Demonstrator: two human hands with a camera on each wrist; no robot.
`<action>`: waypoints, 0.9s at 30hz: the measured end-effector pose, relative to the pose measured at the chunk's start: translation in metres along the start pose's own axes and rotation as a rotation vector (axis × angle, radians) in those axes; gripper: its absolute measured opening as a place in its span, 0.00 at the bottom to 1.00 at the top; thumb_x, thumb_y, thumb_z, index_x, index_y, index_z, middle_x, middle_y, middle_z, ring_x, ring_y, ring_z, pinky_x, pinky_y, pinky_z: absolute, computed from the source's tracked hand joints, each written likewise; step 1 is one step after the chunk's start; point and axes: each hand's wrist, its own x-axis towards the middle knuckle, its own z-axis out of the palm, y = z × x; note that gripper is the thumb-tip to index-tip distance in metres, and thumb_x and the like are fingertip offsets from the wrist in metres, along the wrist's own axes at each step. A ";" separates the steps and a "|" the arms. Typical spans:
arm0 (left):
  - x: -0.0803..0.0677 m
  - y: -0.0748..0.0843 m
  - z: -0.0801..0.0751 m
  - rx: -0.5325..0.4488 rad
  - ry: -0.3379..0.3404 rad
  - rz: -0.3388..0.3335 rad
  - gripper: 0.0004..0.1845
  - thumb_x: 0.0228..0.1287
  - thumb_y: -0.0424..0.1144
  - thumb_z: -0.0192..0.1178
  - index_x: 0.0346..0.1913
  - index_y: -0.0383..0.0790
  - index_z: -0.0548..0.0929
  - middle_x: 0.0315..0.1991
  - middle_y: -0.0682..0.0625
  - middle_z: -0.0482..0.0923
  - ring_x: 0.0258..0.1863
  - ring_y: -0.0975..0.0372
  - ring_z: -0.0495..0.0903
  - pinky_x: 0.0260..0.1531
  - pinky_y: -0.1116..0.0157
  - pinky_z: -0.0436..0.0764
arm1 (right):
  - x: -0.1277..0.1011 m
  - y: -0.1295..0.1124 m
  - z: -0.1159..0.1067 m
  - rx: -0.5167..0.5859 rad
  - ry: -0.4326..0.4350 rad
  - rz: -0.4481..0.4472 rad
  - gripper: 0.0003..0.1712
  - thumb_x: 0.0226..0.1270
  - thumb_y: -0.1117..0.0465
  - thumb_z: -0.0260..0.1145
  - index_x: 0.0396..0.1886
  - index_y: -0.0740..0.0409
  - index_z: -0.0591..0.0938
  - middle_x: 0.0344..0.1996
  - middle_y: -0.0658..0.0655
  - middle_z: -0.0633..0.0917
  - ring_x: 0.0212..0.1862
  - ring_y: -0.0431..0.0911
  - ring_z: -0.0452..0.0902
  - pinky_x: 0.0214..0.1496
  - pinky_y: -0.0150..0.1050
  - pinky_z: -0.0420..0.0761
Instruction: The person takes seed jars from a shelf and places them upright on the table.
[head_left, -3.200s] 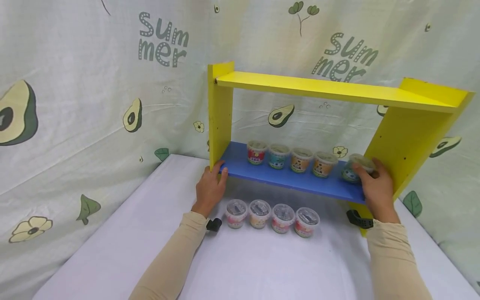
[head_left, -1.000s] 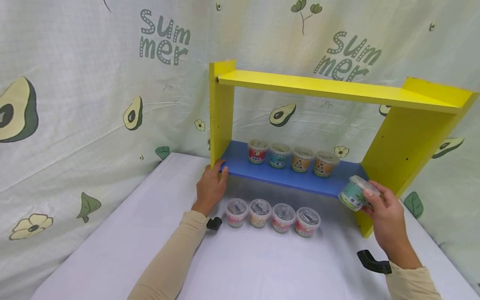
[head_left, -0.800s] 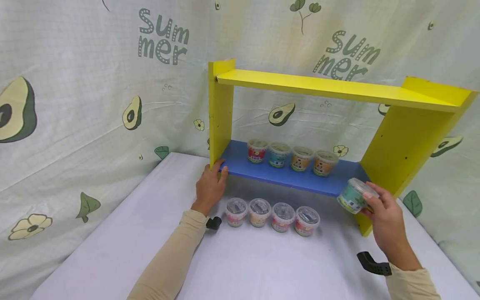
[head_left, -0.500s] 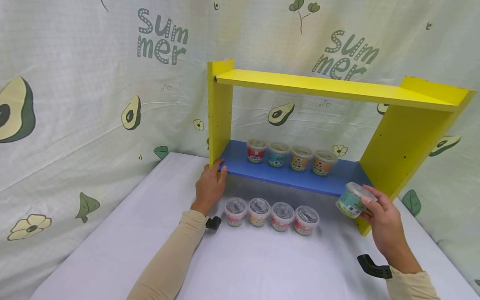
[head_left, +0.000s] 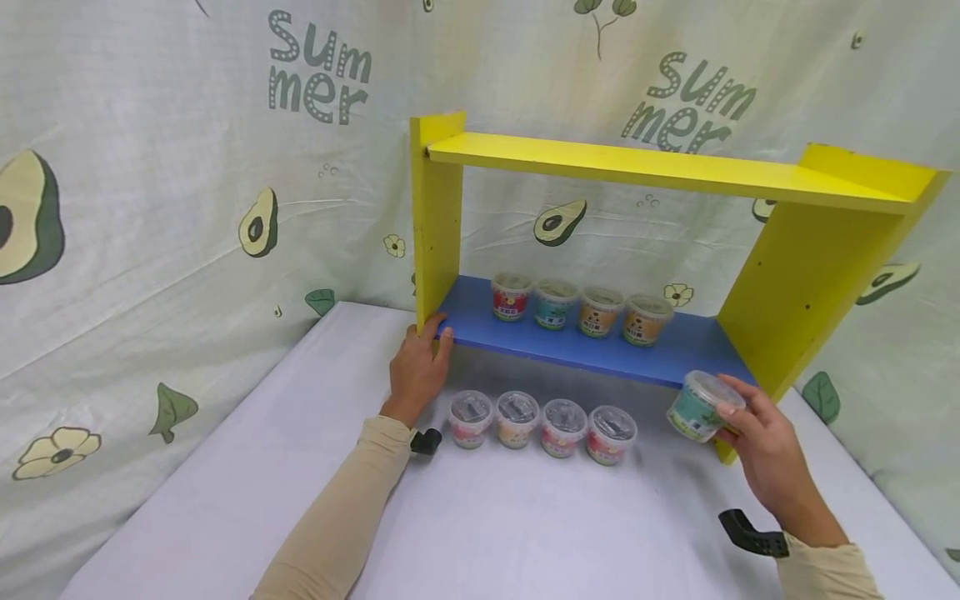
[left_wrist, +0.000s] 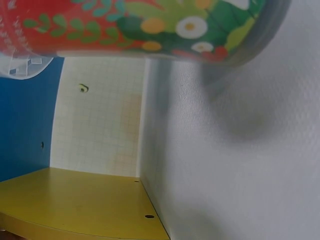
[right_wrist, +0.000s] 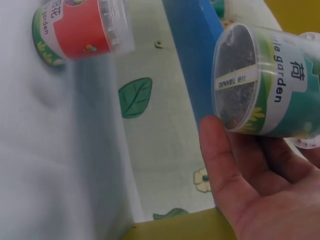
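My right hand [head_left: 772, 454] holds a teal-labelled plastic planting cup [head_left: 693, 414] between thumb and fingers, just in front of the right end of the blue shelf board [head_left: 570, 352]. The cup leans slightly; in the right wrist view its bottom shows dark soil through clear plastic. My left hand [head_left: 417, 371] grips the front left corner of the yellow and blue shelf unit [head_left: 437, 225], where the board meets the side panel. A red cup [head_left: 511, 302], a second teal cup [head_left: 555, 308] and two orange cups [head_left: 598, 317] stand in a row on the board.
Below the shelf, a row of several pink and pale cups [head_left: 564, 433] with clear lids stands on the white table [head_left: 525, 533]. The left-hand one is close to my left wrist. A patterned cloth [head_left: 330, 208] hangs behind and beside the unit.
My right hand has taken the teal cup off the right end of the board, bringing it forward and lower, then turning it a little more upright. The left hand stays at the corner.
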 end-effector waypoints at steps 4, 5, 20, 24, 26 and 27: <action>0.000 0.000 0.000 -0.003 0.008 0.001 0.26 0.78 0.60 0.41 0.69 0.55 0.73 0.48 0.37 0.75 0.40 0.46 0.80 0.34 0.45 0.79 | -0.001 0.002 -0.002 -0.018 -0.033 0.023 0.24 0.81 0.61 0.50 0.72 0.54 0.62 0.60 0.49 0.66 0.56 0.41 0.68 0.51 0.23 0.74; 0.000 0.000 0.000 -0.004 0.012 0.005 0.26 0.78 0.60 0.40 0.69 0.55 0.73 0.48 0.37 0.75 0.40 0.45 0.80 0.34 0.45 0.79 | -0.002 0.003 -0.003 -0.023 -0.041 0.028 0.24 0.81 0.61 0.50 0.72 0.54 0.62 0.59 0.49 0.66 0.55 0.40 0.68 0.51 0.24 0.74; 0.000 0.003 -0.001 -0.001 0.001 0.000 0.27 0.78 0.61 0.39 0.69 0.54 0.72 0.47 0.37 0.75 0.39 0.46 0.80 0.33 0.45 0.79 | 0.000 0.011 -0.009 -0.376 -0.100 0.184 0.35 0.79 0.52 0.55 0.75 0.65 0.57 0.59 0.55 0.72 0.50 0.33 0.75 0.48 0.34 0.80; -0.001 0.003 -0.001 -0.007 -0.006 -0.022 0.27 0.78 0.61 0.39 0.69 0.55 0.72 0.48 0.37 0.75 0.40 0.46 0.79 0.35 0.45 0.79 | 0.000 0.011 -0.006 -0.376 -0.125 0.196 0.36 0.78 0.53 0.58 0.75 0.67 0.57 0.57 0.58 0.75 0.49 0.33 0.77 0.49 0.37 0.81; -0.001 0.003 -0.001 -0.013 -0.001 -0.027 0.26 0.78 0.61 0.40 0.69 0.55 0.73 0.49 0.37 0.75 0.41 0.46 0.79 0.35 0.45 0.79 | -0.001 0.011 -0.006 -0.369 -0.136 0.197 0.36 0.78 0.54 0.58 0.74 0.68 0.57 0.57 0.61 0.76 0.49 0.34 0.77 0.49 0.38 0.81; -0.001 0.004 0.000 -0.016 0.001 -0.024 0.26 0.78 0.61 0.40 0.69 0.55 0.73 0.49 0.37 0.75 0.41 0.46 0.80 0.35 0.45 0.79 | -0.001 0.012 -0.007 -0.376 -0.140 0.199 0.36 0.78 0.54 0.58 0.75 0.68 0.57 0.58 0.62 0.76 0.49 0.33 0.77 0.49 0.38 0.81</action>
